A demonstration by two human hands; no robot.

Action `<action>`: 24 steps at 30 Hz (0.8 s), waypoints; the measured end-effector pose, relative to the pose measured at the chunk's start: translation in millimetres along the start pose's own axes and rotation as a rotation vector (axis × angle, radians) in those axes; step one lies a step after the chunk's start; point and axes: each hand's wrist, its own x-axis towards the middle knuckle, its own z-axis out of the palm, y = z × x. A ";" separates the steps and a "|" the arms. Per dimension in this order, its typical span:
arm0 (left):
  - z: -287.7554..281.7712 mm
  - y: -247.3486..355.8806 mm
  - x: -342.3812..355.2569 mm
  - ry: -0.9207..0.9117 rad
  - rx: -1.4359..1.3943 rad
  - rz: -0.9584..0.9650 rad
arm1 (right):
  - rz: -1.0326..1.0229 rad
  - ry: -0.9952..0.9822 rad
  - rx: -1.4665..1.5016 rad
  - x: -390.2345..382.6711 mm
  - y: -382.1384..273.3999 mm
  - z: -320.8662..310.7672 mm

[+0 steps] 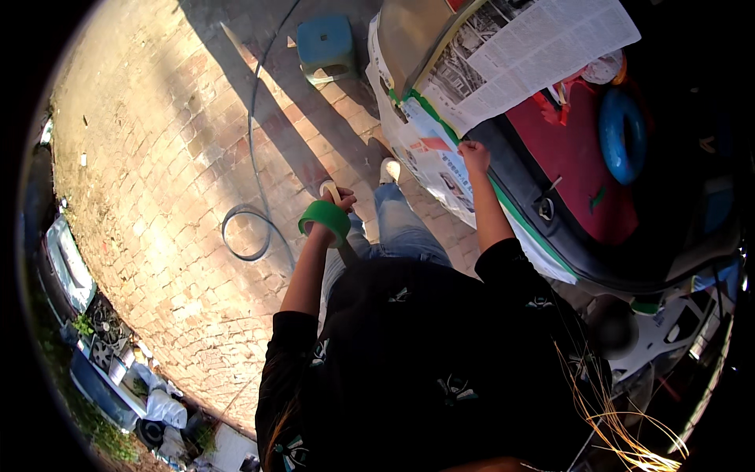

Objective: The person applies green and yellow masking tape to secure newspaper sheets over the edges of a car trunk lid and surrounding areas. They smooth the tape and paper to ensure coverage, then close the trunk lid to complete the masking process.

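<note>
My left hand (340, 201) grips a beige tape roll (330, 190); a wider green tape roll (333, 223) hangs round that wrist. To the right, my right hand (474, 157) pinches the edge of the green tape strip (444, 124) on the vehicle's open edge. Printed paper sheets (525, 49) and plastic-like white covering (413, 161) are taped along that edge, which has dark trim (523, 193). Inside lie a red panel (562, 161), a blue inflatable ring (623, 134) and small red items (554, 108).
A blue plastic stool (324, 43) stands on the brick paving (157, 197). A looped hose (255, 253) runs across the paving. Vehicle parts and scrap (102, 377) line the left edge. Another white vehicle part (661, 322) is at lower right.
</note>
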 end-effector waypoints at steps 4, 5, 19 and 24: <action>16.3 9.0 3.4 -0.063 0.101 0.072 | -0.039 0.155 -0.219 1.8 -7.3 11.8; 19.8 9.4 3.1 -0.080 0.113 0.102 | -0.045 0.200 -0.285 -2.6 -15.3 14.0; 98.5 42.3 17.5 -0.504 0.183 0.179 | -0.255 -0.641 0.315 -94.2 -96.0 -12.0; 112.5 49.0 18.3 -0.506 0.464 0.388 | -0.237 -0.759 0.181 -122.9 -122.2 -18.3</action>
